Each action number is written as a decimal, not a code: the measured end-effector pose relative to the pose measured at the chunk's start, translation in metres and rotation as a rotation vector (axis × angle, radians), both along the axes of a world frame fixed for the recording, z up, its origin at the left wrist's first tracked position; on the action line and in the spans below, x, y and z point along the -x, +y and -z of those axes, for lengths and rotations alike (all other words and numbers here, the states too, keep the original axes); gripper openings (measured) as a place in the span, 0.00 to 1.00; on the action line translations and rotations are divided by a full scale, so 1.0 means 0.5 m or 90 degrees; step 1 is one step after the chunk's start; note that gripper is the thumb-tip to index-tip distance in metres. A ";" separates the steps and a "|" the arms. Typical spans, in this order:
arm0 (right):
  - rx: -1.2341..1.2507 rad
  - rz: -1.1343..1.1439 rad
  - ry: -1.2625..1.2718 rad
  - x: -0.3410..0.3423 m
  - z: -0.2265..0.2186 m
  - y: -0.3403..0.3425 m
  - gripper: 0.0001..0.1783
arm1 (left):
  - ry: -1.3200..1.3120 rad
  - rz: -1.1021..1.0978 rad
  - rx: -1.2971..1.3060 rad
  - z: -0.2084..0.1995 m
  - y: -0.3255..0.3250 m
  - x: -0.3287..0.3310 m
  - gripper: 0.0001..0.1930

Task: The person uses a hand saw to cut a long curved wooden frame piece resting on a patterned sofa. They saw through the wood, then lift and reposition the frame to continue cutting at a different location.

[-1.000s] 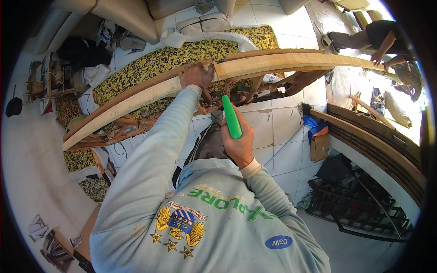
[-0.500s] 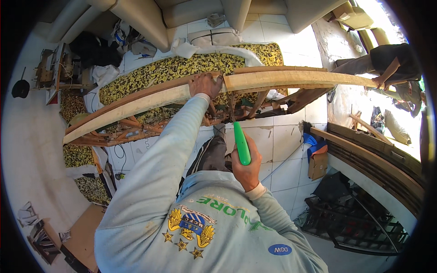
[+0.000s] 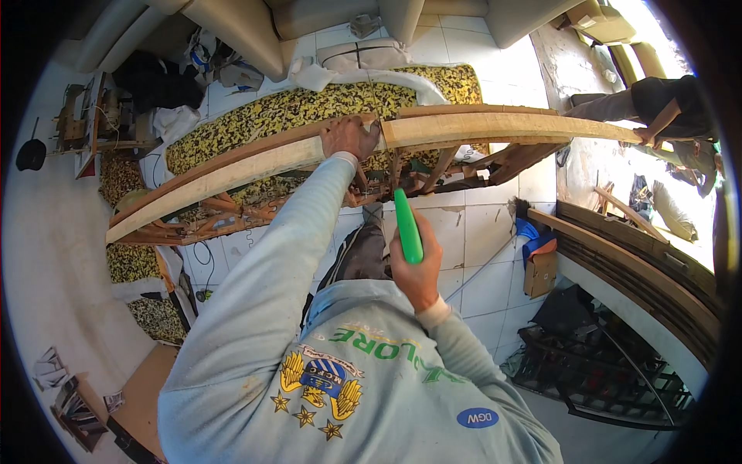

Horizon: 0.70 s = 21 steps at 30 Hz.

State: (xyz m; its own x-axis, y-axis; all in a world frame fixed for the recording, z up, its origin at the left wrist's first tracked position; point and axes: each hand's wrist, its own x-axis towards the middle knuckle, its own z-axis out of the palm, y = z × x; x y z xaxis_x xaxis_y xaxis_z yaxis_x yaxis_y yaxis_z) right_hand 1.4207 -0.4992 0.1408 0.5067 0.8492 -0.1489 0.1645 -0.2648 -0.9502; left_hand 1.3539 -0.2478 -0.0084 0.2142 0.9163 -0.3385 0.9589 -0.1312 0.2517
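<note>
A long curved wooden beam (image 3: 456, 130), part of a wooden frame, runs across in front of me. My left hand (image 3: 350, 138) is wrapped over it, just left of a narrow gap that crosses the beam. My right hand (image 3: 417, 267) is closed round the green handle of a handsaw (image 3: 408, 228), nearer to my body. The saw's thin blade points away from me toward that gap and is hard to make out. Lower frame struts (image 3: 440, 170) show beneath the beam.
At the right, another person's hand (image 3: 643, 137) rests at the beam's far end. Yellow-and-black patterned cushions (image 3: 263, 124) lie behind the beam on white tiles. Beige sofas (image 3: 239, 35) stand at the back. Long boards (image 3: 634, 271) and a cardboard box (image 3: 539, 274) are at right.
My right hand and the green handle have moved a little away from me, toward the beam. The beam's right part sits slightly higher in view. My left hand stays on the wood.
</note>
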 end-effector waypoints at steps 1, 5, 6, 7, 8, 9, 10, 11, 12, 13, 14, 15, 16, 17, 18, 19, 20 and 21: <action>-0.007 0.004 -0.009 -0.001 0.007 0.014 0.32 | 0.004 0.002 0.004 0.001 0.001 0.001 0.33; -0.001 -0.005 -0.001 -0.009 0.013 -0.005 0.32 | 0.013 0.008 0.031 -0.003 0.006 -0.002 0.33; 0.000 -0.016 -0.011 -0.007 0.003 -0.042 0.32 | 0.015 0.006 0.041 -0.005 0.006 -0.001 0.33; 0.000 -0.028 -0.020 -0.007 -0.004 -0.063 0.32 | 0.016 0.006 0.029 -0.001 0.005 0.002 0.33; 0.005 -0.023 -0.011 -0.007 -0.002 -0.064 0.32 | 0.018 0.007 0.016 0.004 0.003 0.006 0.33; 0.010 -0.017 -0.002 -0.008 -0.002 -0.063 0.32 | 0.019 0.007 0.004 0.009 0.001 0.009 0.33; 0.019 -0.009 0.006 -0.010 -0.003 -0.066 0.32 | 0.021 0.009 0.014 0.012 -0.003 0.009 0.33; -0.002 -0.002 -0.017 -0.008 0.010 -0.044 0.31 | 0.022 0.010 0.015 0.009 0.001 0.006 0.33; -0.008 0.004 -0.013 -0.010 0.022 -0.014 0.31 | 0.023 0.011 0.016 0.006 0.003 0.002 0.32; -0.010 0.011 -0.007 -0.010 0.033 0.019 0.31 | 0.025 0.012 0.018 0.006 0.002 0.001 0.32; -0.014 0.020 0.000 -0.011 0.038 0.037 0.31 | 0.027 0.015 0.018 0.005 0.003 -0.002 0.32; -0.011 0.021 0.001 -0.009 0.048 0.038 0.31 | 0.029 0.019 0.018 0.004 0.003 -0.005 0.32; -0.017 0.017 0.002 -0.006 0.053 0.027 0.31 | 0.029 0.016 0.011 0.005 0.005 -0.003 0.32; -0.021 0.012 0.002 -0.002 0.053 -0.001 0.31 | 0.027 0.011 0.007 0.007 0.002 0.000 0.32; -0.025 0.007 0.002 0.001 0.048 -0.027 0.31 | 0.025 0.006 0.003 0.010 0.002 0.003 0.33; -0.027 0.009 -0.005 0.002 0.036 -0.048 0.30 | 0.023 0.007 -0.004 0.007 0.009 0.003 0.33; -0.022 0.012 -0.011 0.004 0.018 -0.076 0.29 | 0.022 0.010 -0.004 0.010 0.005 0.006 0.33; -0.017 0.015 -0.018 0.007 0.010 -0.088 0.28 | 0.022 0.012 -0.004 0.013 0.003 0.008 0.33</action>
State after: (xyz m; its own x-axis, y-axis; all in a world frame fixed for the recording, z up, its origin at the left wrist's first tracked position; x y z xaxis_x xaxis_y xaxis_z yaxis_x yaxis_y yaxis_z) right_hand 1.4173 -0.5435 0.1360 0.5308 0.8401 -0.1117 0.1846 -0.2432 -0.9522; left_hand 1.3497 -0.2464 -0.0148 0.2205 0.9140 -0.3404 0.9641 -0.1513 0.2183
